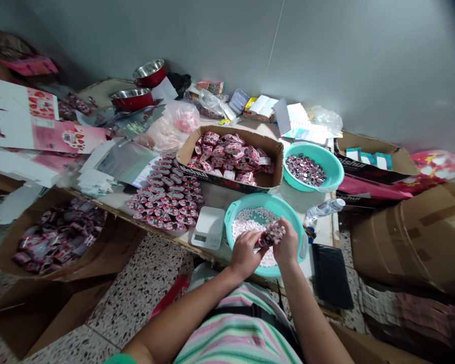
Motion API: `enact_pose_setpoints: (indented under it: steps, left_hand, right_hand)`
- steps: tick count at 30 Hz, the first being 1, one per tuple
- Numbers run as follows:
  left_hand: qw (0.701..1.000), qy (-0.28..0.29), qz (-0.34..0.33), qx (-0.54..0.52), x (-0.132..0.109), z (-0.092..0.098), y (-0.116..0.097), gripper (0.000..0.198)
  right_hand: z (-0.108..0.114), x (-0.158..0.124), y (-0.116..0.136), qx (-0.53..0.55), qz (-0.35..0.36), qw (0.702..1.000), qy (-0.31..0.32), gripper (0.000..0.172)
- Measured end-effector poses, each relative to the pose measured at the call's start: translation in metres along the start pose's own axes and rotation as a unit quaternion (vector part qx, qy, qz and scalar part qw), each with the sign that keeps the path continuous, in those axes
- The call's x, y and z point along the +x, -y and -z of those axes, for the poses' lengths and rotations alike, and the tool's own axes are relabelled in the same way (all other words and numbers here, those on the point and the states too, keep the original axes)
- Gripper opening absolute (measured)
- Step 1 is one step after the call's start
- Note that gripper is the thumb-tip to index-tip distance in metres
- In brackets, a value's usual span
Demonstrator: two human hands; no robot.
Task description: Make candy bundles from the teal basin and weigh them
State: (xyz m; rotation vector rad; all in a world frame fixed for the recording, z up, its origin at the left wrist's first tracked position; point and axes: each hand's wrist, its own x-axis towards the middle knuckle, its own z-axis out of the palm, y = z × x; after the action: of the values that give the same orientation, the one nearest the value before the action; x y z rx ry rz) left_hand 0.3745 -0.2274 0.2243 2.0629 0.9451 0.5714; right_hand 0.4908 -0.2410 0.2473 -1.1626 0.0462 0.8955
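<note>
My left hand [246,254] is closed around a small red-and-white printed container [264,240], tilted with its mouth toward the right. Small whitish-pink pellets [276,231] fill my right hand [288,243], which is cupped against that mouth. Both hands are over a turquoise basin [230,208] that holds many more of the loose pellets. Just left of the basin lies a white kitchen scale [208,228]. Rows of similar printed containers [167,202] stand packed together beyond the scale.
Behind the basin, a cardboard tray [227,181] holds printed containers. A second turquoise basin [335,169] has dark round lids in it. A plastic bottle [324,208] and a black flat object [331,275] lie right. At lower left is a full carton [125,237].
</note>
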Motion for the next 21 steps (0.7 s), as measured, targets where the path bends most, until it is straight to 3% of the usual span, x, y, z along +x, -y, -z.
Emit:
enact_pose_setpoints:
  steps: [12, 21]
  left_hand:
    - [0.998, -0.001, 0.014, -0.057, 0.0005, -0.0038, 0.0031, 0.037]
    - [0.995, -0.018, 0.039, -0.091, 0.001, -0.0085, 0.0063, 0.036]
  right_hand:
    - [-0.0033, -0.0004, -0.0015, -0.036, 0.011, 0.999, -0.037, 0.027]
    - [-0.0037, -0.0053, 0.0017, -0.075, 0.048, 0.996, 0.018, 0.046]
